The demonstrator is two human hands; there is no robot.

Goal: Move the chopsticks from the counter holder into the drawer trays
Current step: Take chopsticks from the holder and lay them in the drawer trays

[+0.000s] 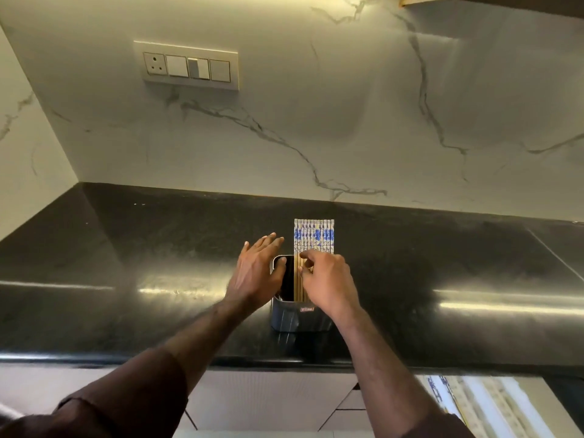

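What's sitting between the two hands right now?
In the head view, the holder's dark open left side and a few chopsticks lie between the left hand and right hand.

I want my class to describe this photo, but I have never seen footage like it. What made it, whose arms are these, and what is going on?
No machine here: a person wears a camera on the head, looking down at their own arms. A holder stands on the black counter, with a row of chopsticks upright in it. The left hand steadies the holder's rim. The right hand has its fingers on the chopsticks, seemingly about to lift some. At the lower right, an open drawer shows trays.
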